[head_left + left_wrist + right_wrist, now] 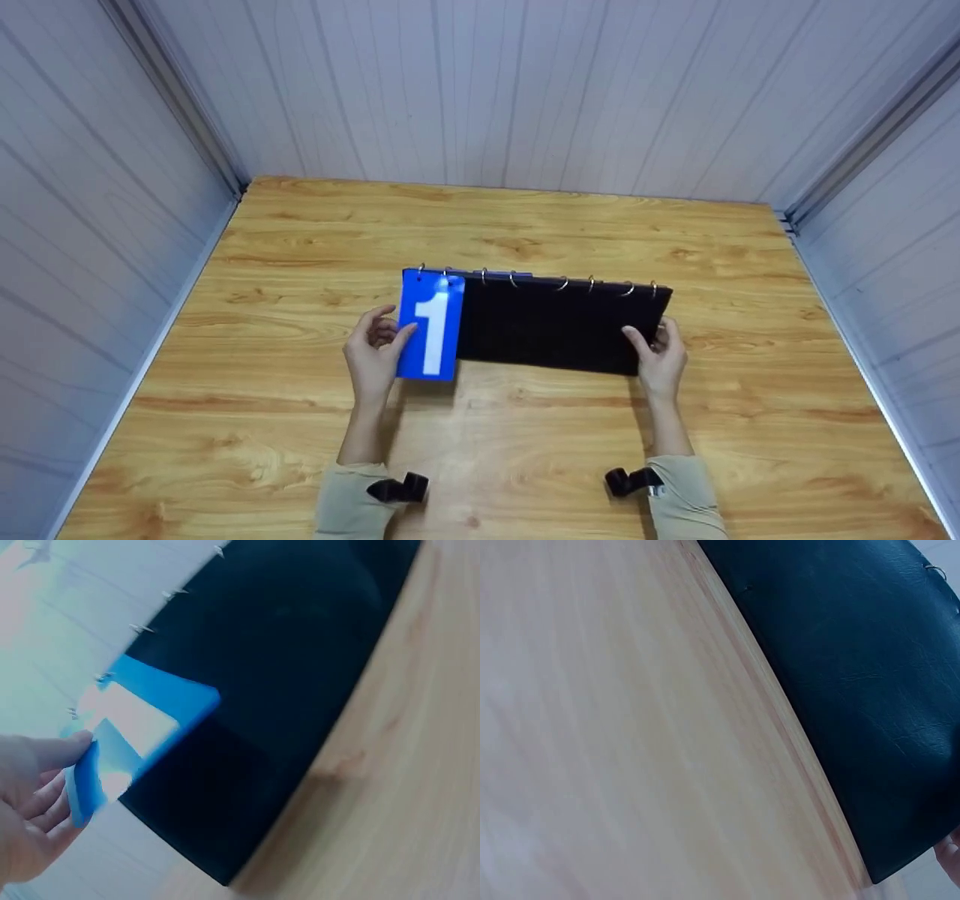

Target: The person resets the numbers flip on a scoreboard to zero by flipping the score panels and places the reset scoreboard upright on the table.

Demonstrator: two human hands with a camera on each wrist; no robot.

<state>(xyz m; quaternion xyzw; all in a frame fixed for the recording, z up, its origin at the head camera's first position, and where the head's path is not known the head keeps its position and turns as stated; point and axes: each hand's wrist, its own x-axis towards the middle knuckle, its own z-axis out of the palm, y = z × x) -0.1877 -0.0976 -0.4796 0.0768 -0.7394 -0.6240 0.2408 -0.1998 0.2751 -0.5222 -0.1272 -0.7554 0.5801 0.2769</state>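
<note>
A black flip scoreboard (544,322) stands tilted above the table, with metal rings (484,277) along its top edge. At its left end hangs a blue number card (433,330) showing a white 1. My left hand (373,358) pinches the card's left edge, thumb on the front and fingers behind. In the left wrist view, the blue card (161,686) angles away from the black board. My right hand (661,365) grips the board's right end, thumb on the front; its other fingers are partly hidden behind. Only a bit of that hand (949,855) shows in the right wrist view.
The wood-grain table (510,450) extends under and around the scoreboard. Pale panel walls (480,90) close off the back and both sides. A strip of blue (517,274) shows behind the board's top edge. Black camera mounts (405,489) sit on both sleeved wrists.
</note>
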